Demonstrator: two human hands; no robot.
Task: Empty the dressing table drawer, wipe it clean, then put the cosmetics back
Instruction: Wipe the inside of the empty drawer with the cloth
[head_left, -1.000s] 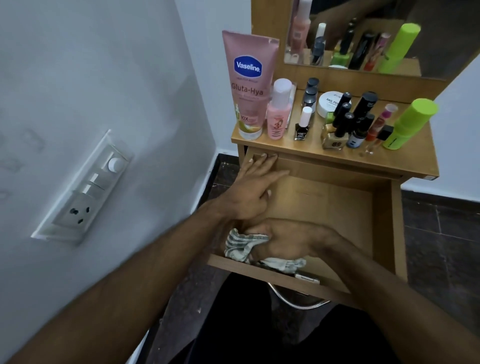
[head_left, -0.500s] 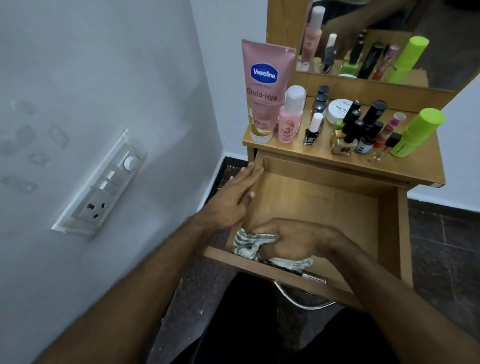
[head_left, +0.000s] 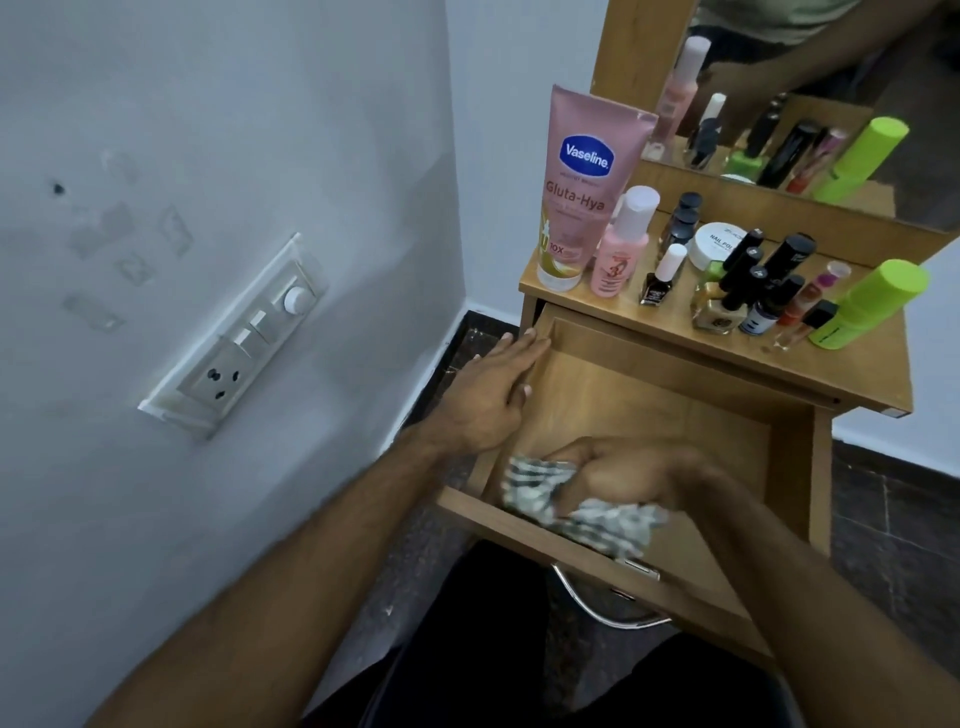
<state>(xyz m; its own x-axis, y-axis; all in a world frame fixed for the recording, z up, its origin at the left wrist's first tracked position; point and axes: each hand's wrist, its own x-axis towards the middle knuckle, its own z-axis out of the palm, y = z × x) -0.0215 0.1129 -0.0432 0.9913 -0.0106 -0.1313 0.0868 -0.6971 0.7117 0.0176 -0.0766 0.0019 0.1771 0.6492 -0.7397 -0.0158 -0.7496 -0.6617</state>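
Your left hand (head_left: 488, 400) has slid off the drawer floor, where it lay flat a second ago, and now rests along the left wall of the drawer (head_left: 649, 405), fingers straight and reaching to the far corner. That bares the whole floor for wiping, so you are likely mid-way through the cleaning step.

The dressing table (head_left: 878, 384) carries everything on its top; the drawer, pulled well out, holds nothing but your hands and the cloth (no cosmetic is left inside). Your right hand (head_left: 623, 478) has stayed at the near left corner, fingers curled round the striped cloth (head_left: 582, 514), which spills over the front edge; the blur suggests it is rubbing.

On the tabletop, the pink Vaseline tube (head_left: 587, 187) stands at the left, the green bottle (head_left: 872, 306) leans at the right, the pink bottle (head_left: 623, 244) is beside the tube, and the nail polishes (head_left: 743, 291) cluster between. All wait to go back.
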